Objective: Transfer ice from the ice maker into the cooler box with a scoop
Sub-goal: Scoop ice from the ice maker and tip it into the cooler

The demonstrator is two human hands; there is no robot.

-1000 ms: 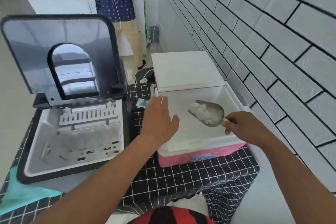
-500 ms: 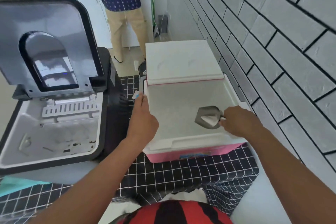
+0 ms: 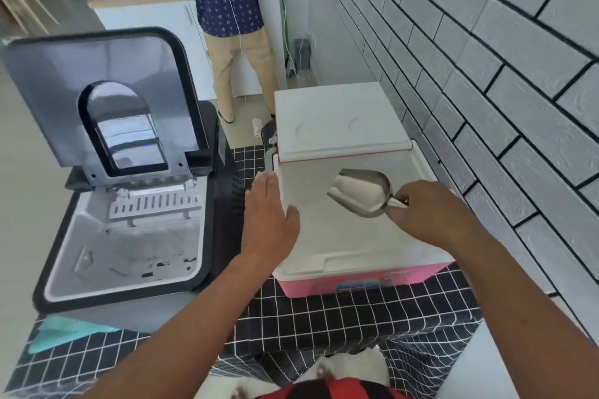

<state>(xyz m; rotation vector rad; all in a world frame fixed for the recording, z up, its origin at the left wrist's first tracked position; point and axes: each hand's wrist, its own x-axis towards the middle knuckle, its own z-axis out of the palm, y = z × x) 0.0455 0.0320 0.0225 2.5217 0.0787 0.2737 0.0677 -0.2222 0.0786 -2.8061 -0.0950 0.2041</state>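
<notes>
The pink cooler box [image 3: 363, 282] stands open on the right, its white lid [image 3: 340, 121] raised at the back. My right hand [image 3: 428, 214] grips the handle of a metal scoop [image 3: 359, 191] held over the cooler's white inside, its mouth turned left; no ice shows in it. My left hand [image 3: 269, 217] rests with straight fingers on the cooler's left rim. The ice maker [image 3: 123, 246] sits to the left with its dark lid [image 3: 97, 100] up and its white basin exposed.
Both boxes sit on a black-and-white checked cloth [image 3: 324, 321]. A white brick wall [image 3: 486, 74] runs along the right. A person [image 3: 233, 26] stands at a counter behind. A teal cloth [image 3: 64, 330] lies at the front left.
The scoop held ice a second ago and now looks empty. It has risen and turned its mouth to the left. My left hand stays on the cooler's rim.
</notes>
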